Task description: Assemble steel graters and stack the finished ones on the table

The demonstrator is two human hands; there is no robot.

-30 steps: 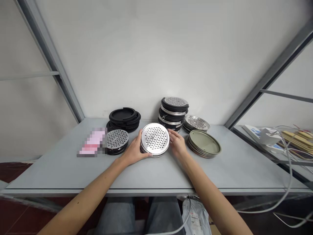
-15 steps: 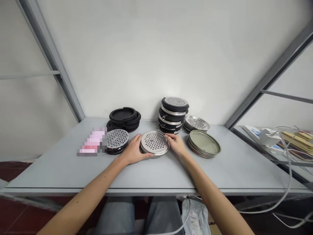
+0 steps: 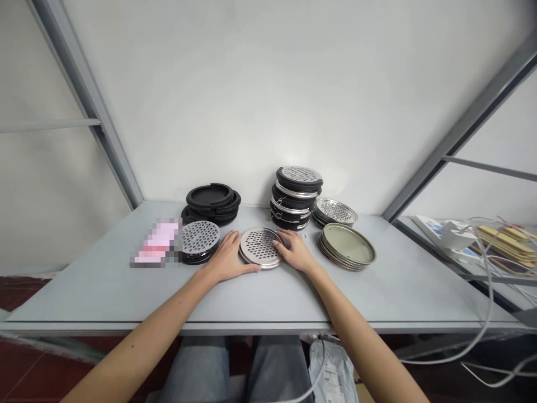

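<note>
A round silver metal disc with slotted holes [image 3: 260,246] lies on the grey table before me; below its top edge shows a shiny metal rim. My left hand [image 3: 229,262] curves round its left side, thumb along the front edge and fingers behind. From the right, my right hand [image 3: 294,251] grips the rim, its thumb on top of the perforated face and its fingers at the far right edge. Left of my left hand sits a stack of grey perforated discs [image 3: 201,238]. To the right stands a stack of olive-green round metal plates [image 3: 349,244].
Black rings or trays [image 3: 211,197] are piled at the back left. A tall stack of assembled black-and-silver round units [image 3: 298,187] stands behind the disc, near silver perforated pans [image 3: 337,211]. A pixelated pink item [image 3: 159,240] lies left; cables [image 3: 489,302] hang right.
My right hand has shifted inward, and its thumb now rests on the disc's top instead of at its edge. The left hand keeps its place round the left side.
</note>
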